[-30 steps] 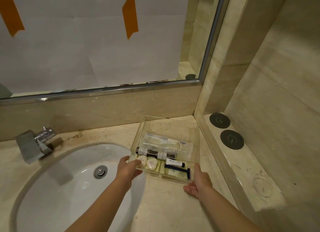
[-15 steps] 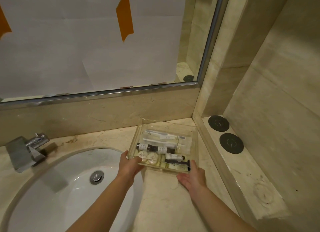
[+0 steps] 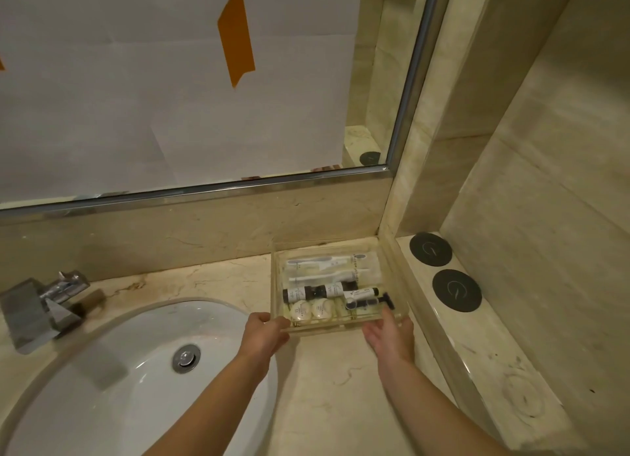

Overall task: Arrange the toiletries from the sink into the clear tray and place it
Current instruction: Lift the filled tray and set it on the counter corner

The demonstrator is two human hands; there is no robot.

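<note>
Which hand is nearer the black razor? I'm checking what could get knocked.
Right. The right hand holds the clear tray's near corner just below the razor; the left hand grips the opposite near corner.

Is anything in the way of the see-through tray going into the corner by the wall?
Nothing visible blocks it. The clear tray already sits in the countertop corner, its far wall near the backsplash and its right side near the ledge. The left hand and right hand hold its near edge.

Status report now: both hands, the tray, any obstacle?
Left hand grips clear tray near-left corner. Right hand holds near-right edge. Toiletries inside, tray at counter's back corner. Nothing in the way.
</note>
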